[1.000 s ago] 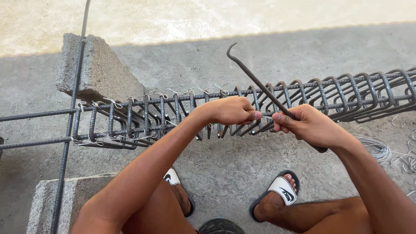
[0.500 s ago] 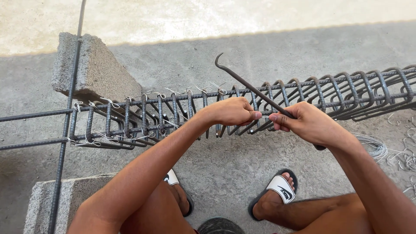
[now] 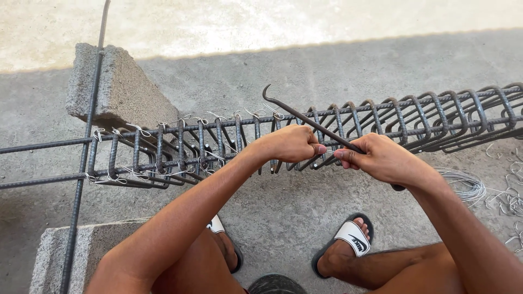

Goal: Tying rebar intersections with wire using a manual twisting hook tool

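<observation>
Left half of the rebar cage (image 3: 180,149) has wire ties done; right stirrups look untied. Right hand (image 3: 384,160) fingers clamped on the hook tool (image 3: 305,121), left hand (image 3: 289,144) fisted on a bar.

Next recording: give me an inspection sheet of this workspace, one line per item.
Surface: grey concrete floor, rough, sunlit strip at the top.
Job's things: rebar cage of stirrups on long bars, lying horizontally, its left end by a concrete block; hooked steel tying tool, hook end up.
Clutter: coil of thin tie wire and loose wire offcuts on the floor at right.
Grippers: left hand closed over the cage's top bar; right hand gripping the tool's handle.
Cables: nothing seen.
Surroundings: second concrete block at lower left, a single rebar running across both blocks; the person's feet in slide sandals.
</observation>
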